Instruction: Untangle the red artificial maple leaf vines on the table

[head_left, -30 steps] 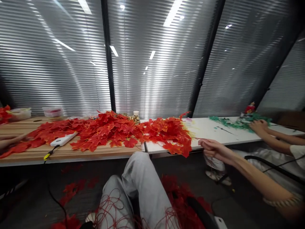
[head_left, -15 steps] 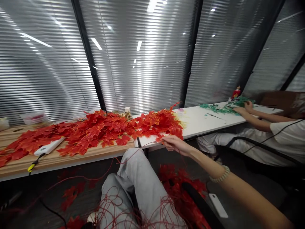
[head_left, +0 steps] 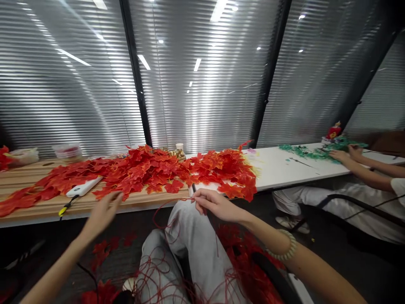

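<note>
Blinds [head_left: 202,97], white device [head_left: 87,185], marking [head_left: 78,188] unclear, right grip [head_left: 217,204] pinching red cord [head_left: 183,199], left grip [head_left: 103,213] wide

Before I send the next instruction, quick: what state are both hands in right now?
Left hand: open, nothing visibly held.
Right hand: closed, pinching red cord.

The person's left hand [head_left: 103,213] and right hand [head_left: 215,204] are bare, as are both forearms. A pale green, ridged bracelet [head_left: 292,245] circles the right arm. The loose trousers [head_left: 193,236] are light grey, creased cloth.
</note>
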The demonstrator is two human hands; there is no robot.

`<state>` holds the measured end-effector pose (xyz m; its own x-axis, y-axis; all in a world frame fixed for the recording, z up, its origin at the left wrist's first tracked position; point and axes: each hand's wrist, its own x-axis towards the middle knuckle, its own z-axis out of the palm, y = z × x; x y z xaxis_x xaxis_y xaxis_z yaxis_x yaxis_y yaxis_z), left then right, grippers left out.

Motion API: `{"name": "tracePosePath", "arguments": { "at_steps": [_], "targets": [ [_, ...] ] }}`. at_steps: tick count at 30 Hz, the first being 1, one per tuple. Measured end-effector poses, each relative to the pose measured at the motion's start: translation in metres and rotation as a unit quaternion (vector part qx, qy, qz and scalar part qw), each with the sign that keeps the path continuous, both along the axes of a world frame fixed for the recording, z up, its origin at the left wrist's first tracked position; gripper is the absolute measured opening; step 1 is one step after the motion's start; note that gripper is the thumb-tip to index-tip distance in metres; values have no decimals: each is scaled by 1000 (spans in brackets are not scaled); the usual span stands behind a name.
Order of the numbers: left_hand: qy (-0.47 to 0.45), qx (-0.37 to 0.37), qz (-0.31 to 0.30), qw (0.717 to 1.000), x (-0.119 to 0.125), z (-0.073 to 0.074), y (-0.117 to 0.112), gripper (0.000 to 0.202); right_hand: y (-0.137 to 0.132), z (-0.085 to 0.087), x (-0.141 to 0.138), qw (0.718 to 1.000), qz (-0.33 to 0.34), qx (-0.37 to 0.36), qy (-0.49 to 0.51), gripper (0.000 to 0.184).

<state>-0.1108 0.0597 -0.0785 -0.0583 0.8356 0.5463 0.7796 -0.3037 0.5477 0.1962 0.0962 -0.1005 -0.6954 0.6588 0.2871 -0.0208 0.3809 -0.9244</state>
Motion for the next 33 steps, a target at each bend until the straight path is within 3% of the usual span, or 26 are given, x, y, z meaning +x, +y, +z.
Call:
{"name": "tracePosePath", "arguments": {
  "at_steps": [1, 3, 5, 7, 9, 12, 15, 18, 21, 23, 25, 28, 30, 33],
  "targets": [
    [24, -18, -9, 1000, 12, -5, 3, 37, -3, 0, -4, 1000, 4, 3, -3, 31],
    [66, -39, -124, 989, 45, -10, 2, 37, -8, -2, -11, 1000, 7, 2, -3, 30],
    [91, 1, -186, 978, 79, -9, -3, 30, -12, -4, -15, 1000, 8, -6, 11, 29],
    [98, 61, -211, 971, 100, -9, -9, 19, -16, -7, -16, 999, 10, -18, 31, 29],
    [118, 145, -215, 959, 106, -12, -11, 15, -18, -11, -15, 998, 10, -28, 49, 29],
    [180, 264, -230, 919, 101, -19, -10, 20, -23, -15, -11, 997, 6, -32, 64, 27],
    [220, 307, -234, 896, 102, -22, -7, 22, -30, -16, -9, 998, -25, 12, 60, 21],
    [167, 232, -245, 926, 115, -21, -5, 17, -31, -17, -9, 983, -101, 153, 16, 19],
    [43, 110, -226, 967, 128, -22, 5, 14, -19, -23, -10, 934, -171, 312, -9, 18],
    [-63, 11, -196, 978, 132, -26, 18, 15, -7, -28, -12, 919, -187, 348, -4, 19],
    [-167, -78, -184, 966, 132, -31, 33, 17, 6, -32, -14, 921, -189, 341, -1, 21],
    [-248, -143, -205, 936, 129, -40, 55, 18, 23, -36, -17, 944, -189, 270, 6, 22],
    [-244, -158, -220, 931, 126, -45, 67, 20, 36, -40, -20, 964, -193, 185, 17, 22],
    [-173, -146, -208, 951, 115, -54, 86, 26, 62, -50, -23, 974, -213, 41, 70, 23]
  ]
}}
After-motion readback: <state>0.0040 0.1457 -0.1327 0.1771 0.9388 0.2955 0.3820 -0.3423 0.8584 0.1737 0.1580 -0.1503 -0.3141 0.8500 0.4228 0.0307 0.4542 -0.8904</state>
